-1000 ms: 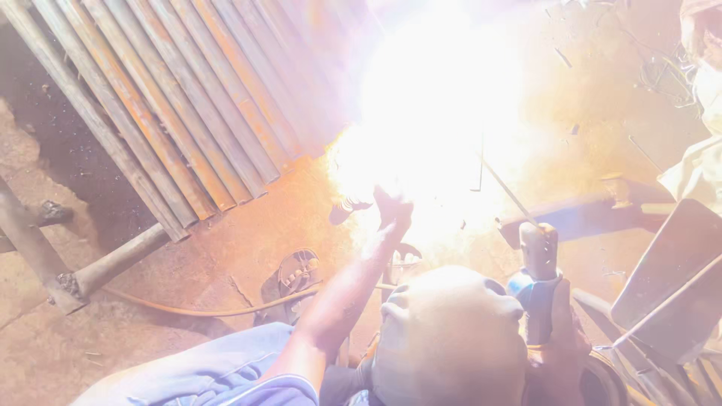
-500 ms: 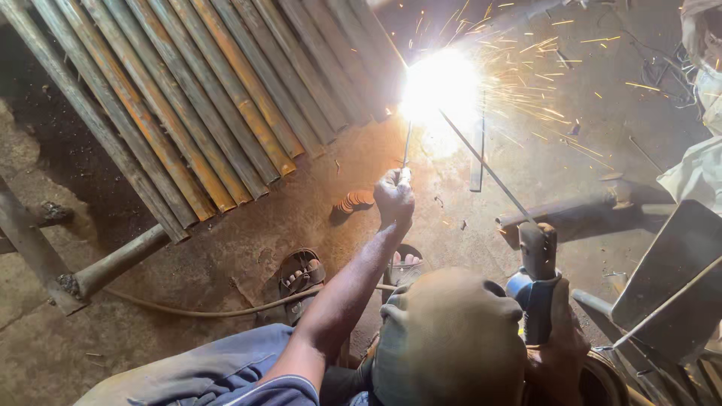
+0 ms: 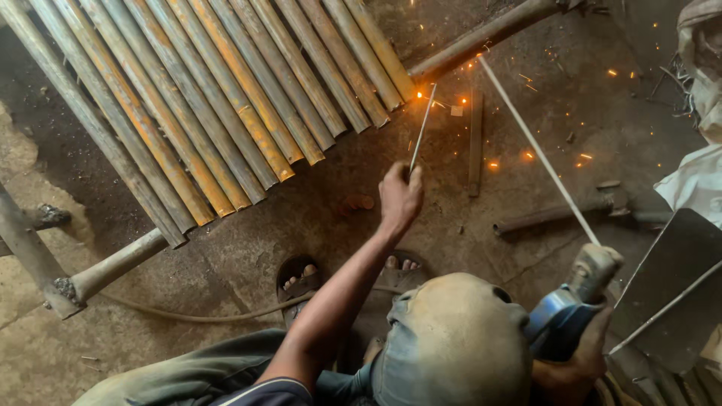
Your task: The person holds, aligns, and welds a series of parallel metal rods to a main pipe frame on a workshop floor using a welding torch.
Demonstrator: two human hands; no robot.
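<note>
Two hands are gripping: the left hand (image 3: 400, 197) is pinching a welding rod (image 3: 421, 129) beside the pipe row (image 3: 226, 113), the right hand (image 3: 583, 361) is clasping a blue tool (image 3: 560, 323); flying sparks (image 3: 492, 164) risk burning sandalled feet (image 3: 301, 282)

Rusty pipes (image 3: 226, 113) lie on the concrete floor (image 3: 316, 218).
</note>
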